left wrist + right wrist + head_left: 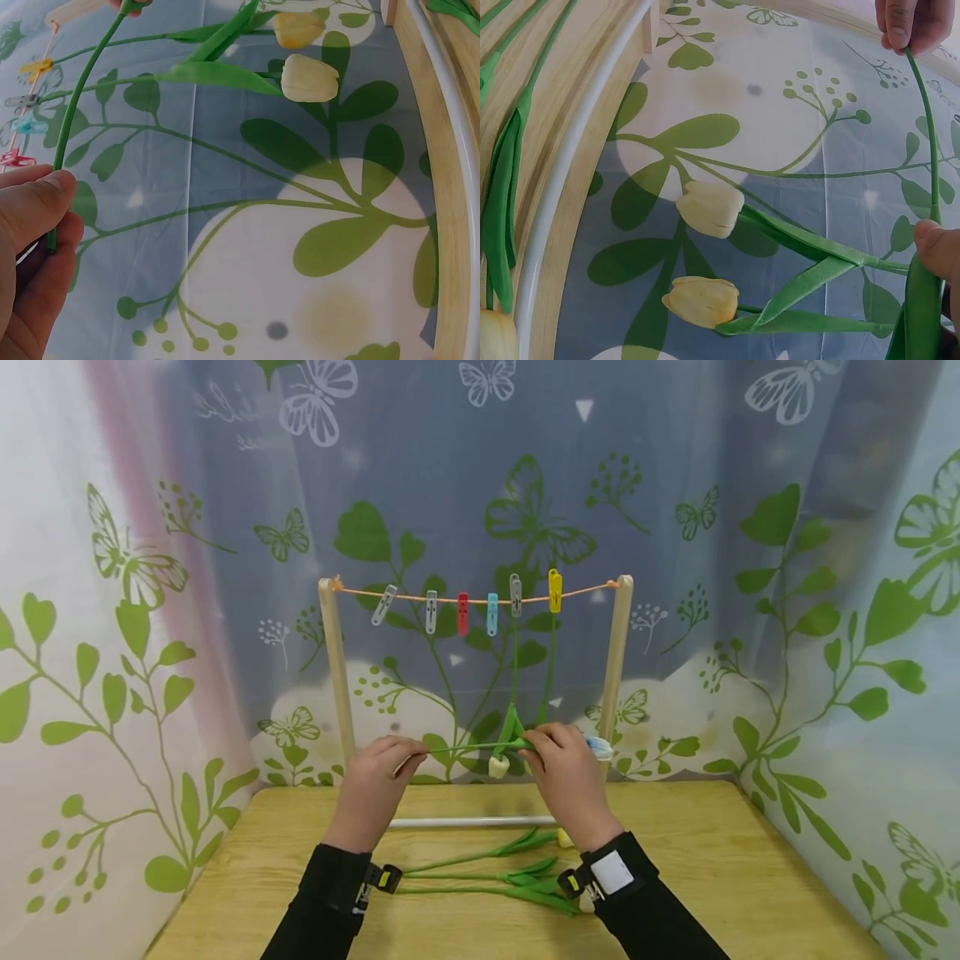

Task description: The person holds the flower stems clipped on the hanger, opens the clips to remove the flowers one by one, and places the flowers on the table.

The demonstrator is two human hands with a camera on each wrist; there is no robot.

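Between both hands an artificial tulip with a pale blue head (600, 748) is held sideways. My left hand (380, 781) pinches the end of its green stem (73, 112) between thumb and fingers. Nearer the flower, my right hand (568, 777) grips the stem and leaves (922, 300). Behind them, a white tulip (310, 78) hangs head-down from a grey clothespin (516, 596). Beside it a yellow tulip (701, 301) hangs from a yellow clothespin (555, 591); in the head view its head is hidden by my right hand.
An orange cord (408, 597) spans two wooden posts (617, 664). Clear, red (462, 613) and blue (492, 614) clothespins also sit on it. Several tulips (480, 877) lie on the wooden table (697, 868), in front of a white bar (472, 822). A printed curtain (450, 468) stands behind.
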